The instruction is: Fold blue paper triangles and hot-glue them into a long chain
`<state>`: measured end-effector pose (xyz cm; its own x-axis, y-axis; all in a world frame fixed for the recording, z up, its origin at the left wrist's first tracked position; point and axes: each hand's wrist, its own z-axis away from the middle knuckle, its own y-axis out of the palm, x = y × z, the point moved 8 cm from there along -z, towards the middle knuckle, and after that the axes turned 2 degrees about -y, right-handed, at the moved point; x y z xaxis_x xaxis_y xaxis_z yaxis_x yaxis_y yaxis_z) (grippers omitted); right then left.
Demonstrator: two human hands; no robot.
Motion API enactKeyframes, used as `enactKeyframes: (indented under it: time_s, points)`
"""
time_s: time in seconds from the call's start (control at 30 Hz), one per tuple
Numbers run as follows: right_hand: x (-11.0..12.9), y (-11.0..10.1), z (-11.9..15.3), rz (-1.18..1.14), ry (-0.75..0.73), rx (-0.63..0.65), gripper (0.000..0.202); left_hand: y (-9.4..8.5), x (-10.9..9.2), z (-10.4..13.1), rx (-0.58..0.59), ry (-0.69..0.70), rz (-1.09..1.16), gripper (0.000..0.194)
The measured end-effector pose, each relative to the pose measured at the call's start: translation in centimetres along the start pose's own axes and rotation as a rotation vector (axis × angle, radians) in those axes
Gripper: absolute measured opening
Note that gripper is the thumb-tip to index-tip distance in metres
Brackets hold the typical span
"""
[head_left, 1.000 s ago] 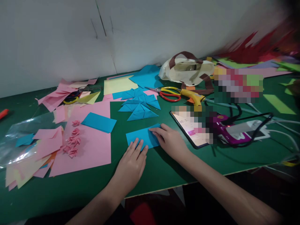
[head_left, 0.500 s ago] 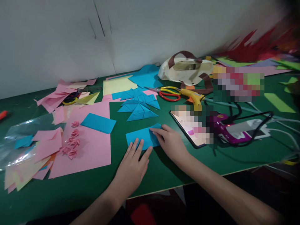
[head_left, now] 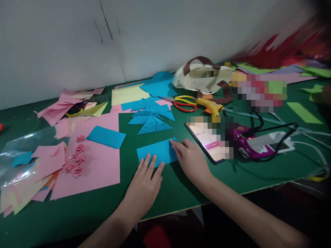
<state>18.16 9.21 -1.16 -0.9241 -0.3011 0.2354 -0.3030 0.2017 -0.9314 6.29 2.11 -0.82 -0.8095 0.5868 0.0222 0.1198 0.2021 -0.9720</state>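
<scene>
1. The left hand (head_left: 144,184) lay palm down with its fingers spread, fingertips resting on the near edge of the blue paper (head_left: 160,150), probably to keep the sheet from sliding
2. The right hand (head_left: 193,158) was partly curled, its fingertips gathered at the far right corner of that paper, seemingly pressing the layers together there; whether it pinched them or only pushed down, I cannot tell
3. The paper lay flat on the green table (head_left: 178,199), directly before the person, perhaps because the hard top gave firm backing
4. A second blue rectangle (head_left: 106,136) overlapped the pink sheet (head_left: 103,168) to the left, apparently within easy reach
5. Folded blue pieces (head_left: 154,124) overlapped one another just beyond the working spot, likely grouped to leave space for both hands; the overlap made their number hard to count
6. The right hand hid the paper's right end, and the thumb's contact was unclear
7. Blurred blocks covered part of the phone (head_left: 205,139) and whatever lay beside the cloth bag (head_left: 178,81)
</scene>
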Motion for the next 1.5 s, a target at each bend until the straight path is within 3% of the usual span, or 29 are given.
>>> enactKeyframes:
  time_s: [0.27,0.57,0.77,0.9,1.23,1.5]
  points:
    - [0.5,0.3,0.0,0.164,0.002,0.033,0.033,0.1,0.2,0.0,0.005,-0.017,-0.001,0.039]
    - [0.5,0.1,0.0,0.163,0.045,0.062,0.03,0.1,0.2,0.1,0.029,-0.017,0.013,0.041]
    - [1.0,-0.6,0.0,0.103,0.031,0.034,0.069,0.1,0.3,0.0,0.048,-0.031,0.037,0.039]
    - [1.0,-0.6,0.0,0.117,0.03,0.054,0.075,-0.1,0.4,0.1,0.063,-0.039,0.027,0.039]
    - [0.4,-0.7,0.5,0.074,-0.003,0.05,0.073,-1.2,1.1,2.1,-0.003,-0.09,0.032,0.041]
    - [-1.0,-0.6,1.2,-0.088,-0.011,0.073,0.04,-2.1,2.3,3.9,-0.018,-0.182,0.091,0.041]
